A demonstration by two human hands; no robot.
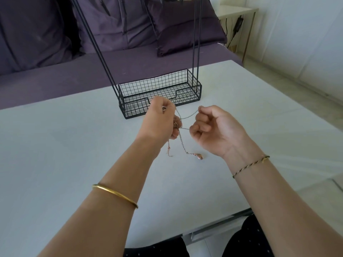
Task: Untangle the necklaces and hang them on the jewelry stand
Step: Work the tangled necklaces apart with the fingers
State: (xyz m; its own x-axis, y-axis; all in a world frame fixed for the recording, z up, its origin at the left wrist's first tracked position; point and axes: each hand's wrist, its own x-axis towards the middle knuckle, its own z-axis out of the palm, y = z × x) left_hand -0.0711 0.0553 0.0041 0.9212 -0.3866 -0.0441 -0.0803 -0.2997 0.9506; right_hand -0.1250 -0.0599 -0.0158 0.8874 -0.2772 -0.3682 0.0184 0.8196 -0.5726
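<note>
Close to you, over the counter (74, 145), your left hand (161, 121) curls its fingers round the tangled necklaces (181, 140); your right hand (213, 127) pinches one thin chain (187, 115). Their ends touch the counter. Farther back waits the stand (185, 76): untangling seems unfinished, hanging not begun.

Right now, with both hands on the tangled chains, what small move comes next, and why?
Probably draw the right hand slightly rightward, easing the silver chain out of the tangled necklaces the left hand grips. The chain crosses itself beside the left hand, and the pendant end trails on the table, so nothing seems free to hang yet.
</note>
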